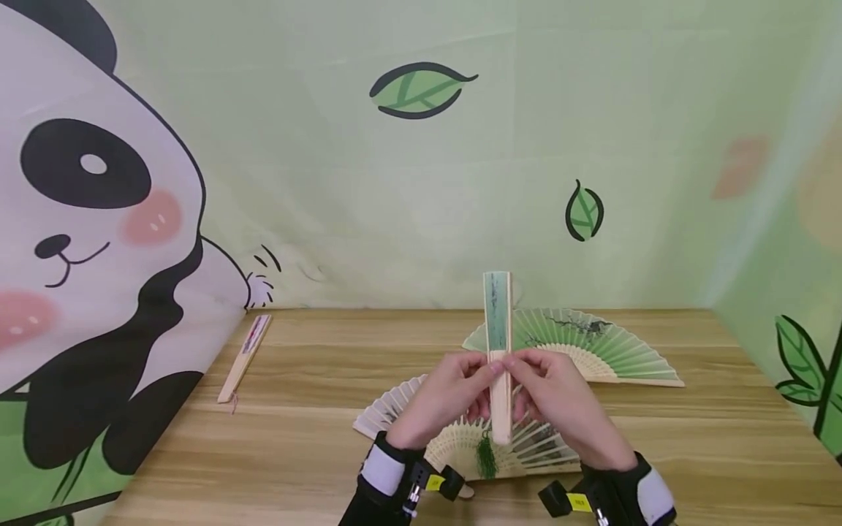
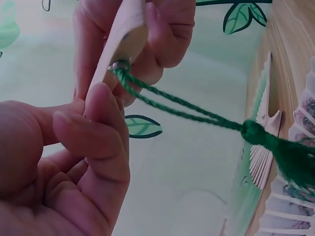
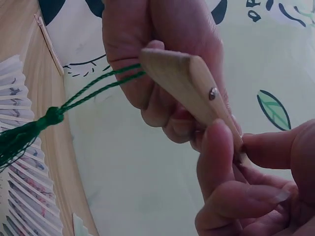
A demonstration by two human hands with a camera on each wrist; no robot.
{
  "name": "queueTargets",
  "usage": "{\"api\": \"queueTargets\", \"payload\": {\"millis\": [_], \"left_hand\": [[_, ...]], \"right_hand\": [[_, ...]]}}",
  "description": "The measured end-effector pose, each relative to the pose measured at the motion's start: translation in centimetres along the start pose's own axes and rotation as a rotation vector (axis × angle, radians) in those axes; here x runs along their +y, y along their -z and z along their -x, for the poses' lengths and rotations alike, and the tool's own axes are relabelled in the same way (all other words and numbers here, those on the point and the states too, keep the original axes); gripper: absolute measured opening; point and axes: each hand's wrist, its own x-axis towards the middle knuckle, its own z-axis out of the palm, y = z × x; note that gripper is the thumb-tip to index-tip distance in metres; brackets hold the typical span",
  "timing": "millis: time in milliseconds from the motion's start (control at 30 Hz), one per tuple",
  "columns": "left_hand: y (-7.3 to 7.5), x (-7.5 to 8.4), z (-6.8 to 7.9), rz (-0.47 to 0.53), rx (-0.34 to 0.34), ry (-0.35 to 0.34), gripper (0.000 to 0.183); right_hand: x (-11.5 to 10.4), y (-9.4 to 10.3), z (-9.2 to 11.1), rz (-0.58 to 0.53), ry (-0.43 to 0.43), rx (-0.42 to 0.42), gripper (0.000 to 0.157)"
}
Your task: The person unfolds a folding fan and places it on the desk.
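Both hands hold a closed folding fan upright in front of the body, a pale blue-green strip showing above its bare wooden lower half. My left hand pinches its left edge between thumb and fingers, and my right hand pinches the right edge at the same height. The thumbs meet near the middle of the fan. From the rivet at its lower end hangs a green tassel, also seen in the right wrist view. Behind and below the hands, a spread whitish fan with a dark floral print lies on the table, partly hidden.
A spread green fan lies at the back right of the wooden table. Another closed fan rests near the back left edge. Behind the table hangs a green backdrop printed with a panda and leaves.
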Motion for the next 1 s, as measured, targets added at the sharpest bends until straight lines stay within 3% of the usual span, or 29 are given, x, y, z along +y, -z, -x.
{"api": "queueTargets", "payload": {"millis": [167, 400, 600, 1000], "left_hand": [[0.2, -0.7, -0.2, 0.027, 0.009, -0.005, 0.028], [0.9, -2.2, -1.1, -0.013, 0.106, -0.008, 0.026], [1.2, -2.8, -1.6, 0.034, 0.134, -0.005, 0.027], [1.9, -3.1, -1.8, 0.181, 0.142, -0.007, 0.028]], "right_hand": [[0.9, -0.2, -0.8, -0.011, 0.001, 0.066, 0.031], [2.0, -0.5, -2.9, 0.015, 0.031, 0.128, 0.028], [2.4, -0.6, -3.4, 0.016, 0.035, 0.190, 0.028], [2.3, -0.8, -3.5, -0.161, 0.031, 0.242, 0.028]]}}
